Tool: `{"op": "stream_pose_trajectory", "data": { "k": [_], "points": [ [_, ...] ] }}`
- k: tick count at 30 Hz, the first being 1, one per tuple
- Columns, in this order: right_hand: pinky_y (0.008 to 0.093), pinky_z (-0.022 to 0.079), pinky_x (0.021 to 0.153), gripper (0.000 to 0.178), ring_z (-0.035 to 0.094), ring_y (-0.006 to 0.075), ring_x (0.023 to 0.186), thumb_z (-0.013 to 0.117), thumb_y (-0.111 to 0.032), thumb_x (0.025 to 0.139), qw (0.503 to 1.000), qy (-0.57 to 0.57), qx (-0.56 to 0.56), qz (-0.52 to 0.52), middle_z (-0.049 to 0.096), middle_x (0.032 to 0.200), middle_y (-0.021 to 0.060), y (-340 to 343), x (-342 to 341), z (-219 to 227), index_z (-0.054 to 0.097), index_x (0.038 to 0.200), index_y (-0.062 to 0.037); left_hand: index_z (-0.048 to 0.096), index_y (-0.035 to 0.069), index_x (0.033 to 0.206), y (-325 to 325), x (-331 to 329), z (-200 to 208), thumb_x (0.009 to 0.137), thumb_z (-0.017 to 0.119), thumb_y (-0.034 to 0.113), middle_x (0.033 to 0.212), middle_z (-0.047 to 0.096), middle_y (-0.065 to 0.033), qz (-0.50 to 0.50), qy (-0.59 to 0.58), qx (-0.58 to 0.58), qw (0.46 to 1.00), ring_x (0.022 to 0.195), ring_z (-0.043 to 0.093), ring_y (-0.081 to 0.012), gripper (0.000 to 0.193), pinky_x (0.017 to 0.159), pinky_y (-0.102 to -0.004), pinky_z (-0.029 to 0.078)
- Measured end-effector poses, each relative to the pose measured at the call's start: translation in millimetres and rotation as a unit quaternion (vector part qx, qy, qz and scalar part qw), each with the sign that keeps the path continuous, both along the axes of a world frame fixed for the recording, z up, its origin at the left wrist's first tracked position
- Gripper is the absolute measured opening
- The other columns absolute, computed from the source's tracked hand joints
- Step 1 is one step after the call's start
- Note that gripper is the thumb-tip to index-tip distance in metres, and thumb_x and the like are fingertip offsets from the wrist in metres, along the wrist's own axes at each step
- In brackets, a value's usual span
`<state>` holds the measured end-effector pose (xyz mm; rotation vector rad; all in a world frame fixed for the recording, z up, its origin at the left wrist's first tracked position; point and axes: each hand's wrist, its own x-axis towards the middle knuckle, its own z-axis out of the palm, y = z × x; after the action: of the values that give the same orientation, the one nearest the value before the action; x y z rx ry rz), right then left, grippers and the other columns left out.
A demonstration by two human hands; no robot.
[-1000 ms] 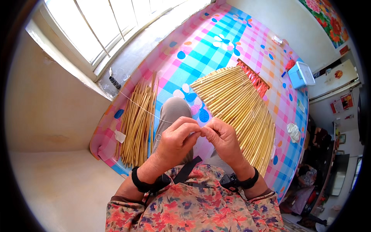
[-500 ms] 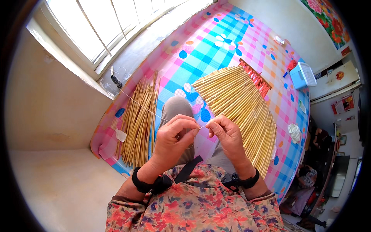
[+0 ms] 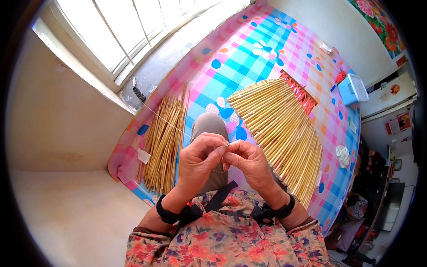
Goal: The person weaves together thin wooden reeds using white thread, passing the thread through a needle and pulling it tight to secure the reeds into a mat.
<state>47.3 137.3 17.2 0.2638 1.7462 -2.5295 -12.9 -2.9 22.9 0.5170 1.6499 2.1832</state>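
Observation:
My left hand (image 3: 201,155) is closed in a pinch on a thin white thread (image 3: 169,123). From there the thread runs up and left to a dark ridged spool (image 3: 139,94) beside the window sill. My right hand (image 3: 250,161) is pinched too, its fingertips meeting those of the left. Whatever lies between the fingertips is too small to make out. A loose loop of thread hangs below the hands. Just right of them lies a fan-shaped mat of bound stalks (image 3: 284,133), with a red-laced strip (image 3: 300,93) along its far end.
A pile of loose stalks (image 3: 162,142) lies left of my knee (image 3: 210,127) on the checked, flowered sheet (image 3: 231,53). At the far right stand a blue lidded box (image 3: 349,91) and red yarn (image 3: 340,76). A crumpled white cloth (image 3: 343,155) lies near the right edge.
My right hand has moved left to meet the left hand, closing the small gap between their fingertips. The whole view has shifted slightly; the mat and stalks look undisturbed.

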Motion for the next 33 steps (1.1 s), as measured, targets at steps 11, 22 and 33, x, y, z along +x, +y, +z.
{"op": "stream_pose_trajectory", "data": {
  "k": [11,22,33],
  "points": [
    [0.0220,0.049,0.069,0.011,0.061,0.0104,0.075,0.054,-0.005,0.089,0.998,0.028,0.001,-0.055,0.062,0.080,0.0063,-7,2,-6,0.054,0.099,-0.0001,0.059,0.000,0.088,2,0,-11,0.085,0.059,0.000,0.086,0.054,-0.0030,0.053,0.023,-0.023,0.998,0.060,0.050,-0.0028,0.003,0.051,-0.0160,0.040],
    [0.0230,0.050,0.071,0.011,0.062,0.0113,0.076,0.055,-0.005,0.089,0.998,0.023,-0.012,-0.065,0.063,0.081,0.0067,-13,5,-12,0.054,0.099,-0.0003,0.059,0.000,0.087,2,2,-13,0.084,0.059,-0.001,0.076,0.050,0.0025,0.087,0.015,-0.067,0.994,0.056,0.046,-0.0005,0.002,0.048,-0.0158,0.035],
    [0.0228,0.051,0.071,0.011,0.062,0.0113,0.076,0.055,-0.005,0.089,0.998,0.023,-0.009,-0.063,0.063,0.082,0.0065,-14,4,-16,0.054,0.099,-0.0003,0.057,0.001,0.085,4,3,-13,0.083,0.057,-0.004,0.077,0.049,0.0040,0.103,0.032,-0.084,0.991,0.065,0.047,0.0009,0.005,0.053,-0.0142,0.038]
  ]
}}
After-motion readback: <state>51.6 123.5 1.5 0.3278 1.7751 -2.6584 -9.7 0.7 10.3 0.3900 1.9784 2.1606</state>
